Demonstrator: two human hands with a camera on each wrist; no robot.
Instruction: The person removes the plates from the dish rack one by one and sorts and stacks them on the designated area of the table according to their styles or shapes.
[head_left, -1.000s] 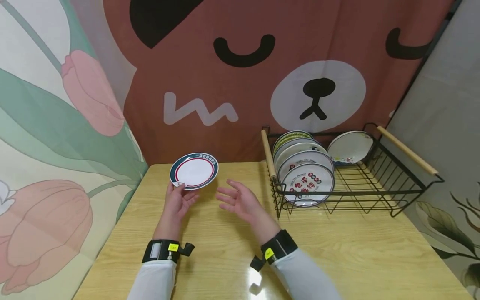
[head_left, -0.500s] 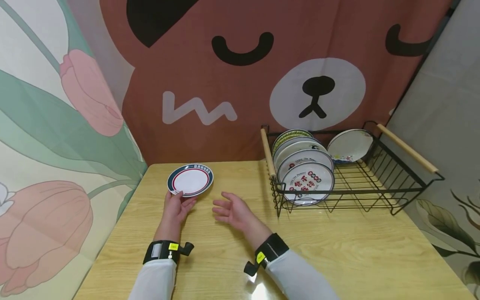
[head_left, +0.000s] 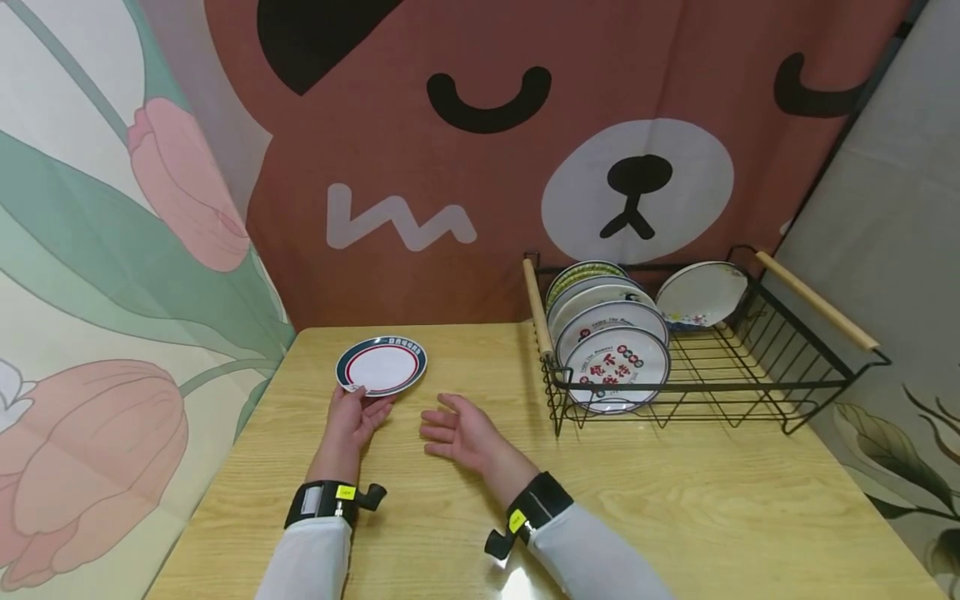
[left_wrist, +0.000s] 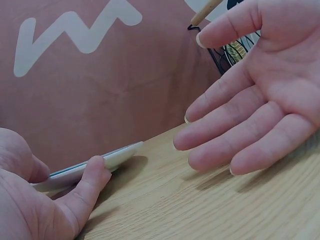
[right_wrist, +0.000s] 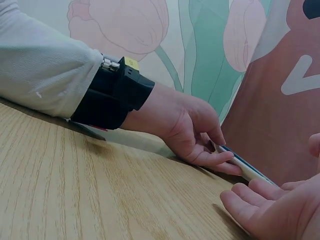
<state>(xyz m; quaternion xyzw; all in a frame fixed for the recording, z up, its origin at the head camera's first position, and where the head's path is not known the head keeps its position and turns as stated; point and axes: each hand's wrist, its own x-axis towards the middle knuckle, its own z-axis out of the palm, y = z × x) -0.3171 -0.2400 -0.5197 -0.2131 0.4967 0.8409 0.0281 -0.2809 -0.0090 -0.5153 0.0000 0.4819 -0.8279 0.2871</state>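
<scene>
A white plate with a dark blue-green rim band and a red ring is low over the left back of the table. My left hand pinches its near edge, thumb on top and fingers underneath. In the left wrist view the plate appears nearly edge-on, slightly tilted, with a shadow on the wood below. To the right of it my right hand hovers with fingers extended and palm turned toward the plate, holding nothing. The right wrist view shows the left hand gripping the plate's edge.
A black wire dish rack with wooden handles stands at the table's back right. Several plates lean in its left side, and a white dish leans at its back right. A bear-printed curtain hangs behind the table.
The plate and my left hand have come down toward the table and slightly nearer. My right hand has moved down and left, its fingers still extended.
</scene>
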